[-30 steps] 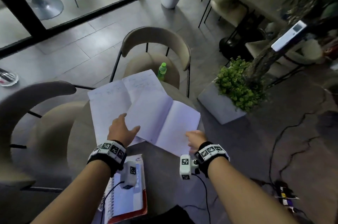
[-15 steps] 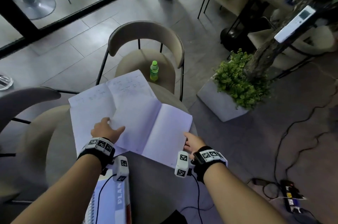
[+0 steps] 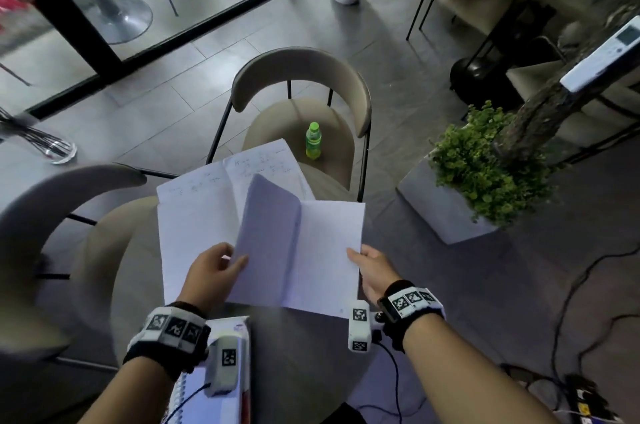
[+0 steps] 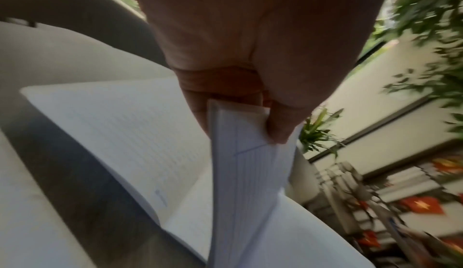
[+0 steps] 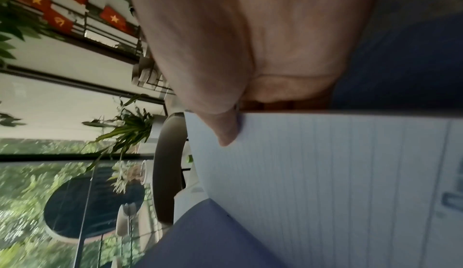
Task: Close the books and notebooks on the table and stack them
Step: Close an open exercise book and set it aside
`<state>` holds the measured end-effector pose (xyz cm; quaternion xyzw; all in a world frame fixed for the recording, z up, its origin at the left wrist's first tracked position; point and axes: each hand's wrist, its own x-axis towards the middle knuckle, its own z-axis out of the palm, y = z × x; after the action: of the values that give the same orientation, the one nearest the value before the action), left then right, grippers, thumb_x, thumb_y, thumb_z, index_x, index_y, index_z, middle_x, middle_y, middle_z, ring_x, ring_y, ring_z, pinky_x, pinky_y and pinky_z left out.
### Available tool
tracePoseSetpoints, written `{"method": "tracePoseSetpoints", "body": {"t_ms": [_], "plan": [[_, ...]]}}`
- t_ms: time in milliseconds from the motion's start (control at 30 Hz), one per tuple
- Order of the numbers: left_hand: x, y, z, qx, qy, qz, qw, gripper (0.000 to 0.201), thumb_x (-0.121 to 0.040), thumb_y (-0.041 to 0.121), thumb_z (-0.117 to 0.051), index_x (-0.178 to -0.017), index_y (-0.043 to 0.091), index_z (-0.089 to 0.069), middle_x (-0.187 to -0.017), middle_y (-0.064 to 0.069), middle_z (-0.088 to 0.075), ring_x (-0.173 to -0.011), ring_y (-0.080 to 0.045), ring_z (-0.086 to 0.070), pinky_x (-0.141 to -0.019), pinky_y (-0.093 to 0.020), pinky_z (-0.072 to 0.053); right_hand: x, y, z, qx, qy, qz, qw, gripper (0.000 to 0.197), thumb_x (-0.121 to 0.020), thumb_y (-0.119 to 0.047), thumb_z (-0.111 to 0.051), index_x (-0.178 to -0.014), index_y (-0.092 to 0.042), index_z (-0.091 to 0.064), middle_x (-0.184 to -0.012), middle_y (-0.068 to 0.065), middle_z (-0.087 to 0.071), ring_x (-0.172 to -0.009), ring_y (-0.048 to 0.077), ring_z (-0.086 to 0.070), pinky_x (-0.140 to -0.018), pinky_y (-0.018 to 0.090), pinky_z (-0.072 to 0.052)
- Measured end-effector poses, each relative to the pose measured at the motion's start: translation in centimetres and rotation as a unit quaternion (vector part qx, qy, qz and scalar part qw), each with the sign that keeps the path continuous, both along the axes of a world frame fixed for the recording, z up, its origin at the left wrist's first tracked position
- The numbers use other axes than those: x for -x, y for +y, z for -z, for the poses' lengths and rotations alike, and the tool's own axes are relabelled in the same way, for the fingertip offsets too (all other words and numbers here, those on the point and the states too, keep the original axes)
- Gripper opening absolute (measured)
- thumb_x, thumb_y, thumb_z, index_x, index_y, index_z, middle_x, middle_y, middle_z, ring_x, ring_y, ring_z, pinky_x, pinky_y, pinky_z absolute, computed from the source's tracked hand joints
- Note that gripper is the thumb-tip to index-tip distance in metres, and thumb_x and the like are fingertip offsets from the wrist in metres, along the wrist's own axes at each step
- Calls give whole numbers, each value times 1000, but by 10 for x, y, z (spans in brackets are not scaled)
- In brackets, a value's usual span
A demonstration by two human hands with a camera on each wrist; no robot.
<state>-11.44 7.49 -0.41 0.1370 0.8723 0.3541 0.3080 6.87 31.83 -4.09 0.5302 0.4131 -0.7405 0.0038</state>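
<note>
A thin white notebook point(image 3: 304, 250) is half folded and lifted over the round table point(image 3: 311, 364). My left hand point(image 3: 216, 271) pinches its raised left half point(image 4: 250, 169) between thumb and fingers. My right hand point(image 3: 369, 269) grips its right edge point(image 5: 325, 173), thumb on top. Under it lies a larger open notebook point(image 3: 197, 219) with faint handwriting, flat on the table. A closed spiral notebook with a red edge point(image 3: 239, 385) lies at the near left, partly hidden by my left wrist.
A beige chair point(image 3: 304, 104) stands beyond the table with a green bottle point(image 3: 313, 141) on its seat. Another beige chair point(image 3: 52, 208) is at the left. A grey planter with a green bush point(image 3: 478, 177) stands on the floor at the right. Cables point(image 3: 571, 302) trail at the right.
My left hand has taken the thin notebook's left half and raised it toward the right half. The right hand has slid up along the right edge. The notebook has lifted and turned.
</note>
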Motion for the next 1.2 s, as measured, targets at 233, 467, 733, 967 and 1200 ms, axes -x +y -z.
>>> {"method": "tracePoseSetpoints", "body": {"t_ms": [233,467,733,967,1200], "plan": [[-82,48,-12,-14,40,107,993,28,-90,32,-61,-69,21,-46,-57,8,-54,-55,-2,-52,-53,-21,-37,13,-24,-9,86,38,-31,995,45,-106,-40,-46,-129,-8,-67,-127,13,-73,-123,28,-67,-110,45,-48],[-120,72,22,3,40,125,991,22,-89,45,-56,-76,30,-47,-74,9,-67,-71,-14,-63,-70,-36,-54,11,-33,-4,71,61,-79,992,34,-101,-15,-61,-131,-1,-64,-123,19,-74,-111,32,-73,-90,38,-60],[-141,54,15,32,13,151,988,23,-87,50,-57,-107,40,-61,-98,20,-70,-96,1,-64,-85,-26,-53,-19,-13,19,20,-5,-113,993,29,-102,2,-48,-128,0,-62,-124,22,-71,-116,40,-68,-103,56,-53],[-121,-12,21,81,-2,89,993,10,-85,30,-71,-82,37,-64,-83,10,-75,-75,7,-66,-70,-8,-46,-55,32,25,-99,-95,-231,963,12,-100,-12,-58,-109,-7,-64,-116,18,-73,-94,28,-70,-84,40,-60],[-128,-104,24,168,-18,41,985,14,-88,23,-69,-79,34,-67,-80,11,-74,-79,-5,-69,-78,-33,-55,-66,61,18,-213,-178,-327,903,21,-96,-21,-57,-107,-10,-71,-109,15,-75,-99,34,-71,-90,44,-57]]}}
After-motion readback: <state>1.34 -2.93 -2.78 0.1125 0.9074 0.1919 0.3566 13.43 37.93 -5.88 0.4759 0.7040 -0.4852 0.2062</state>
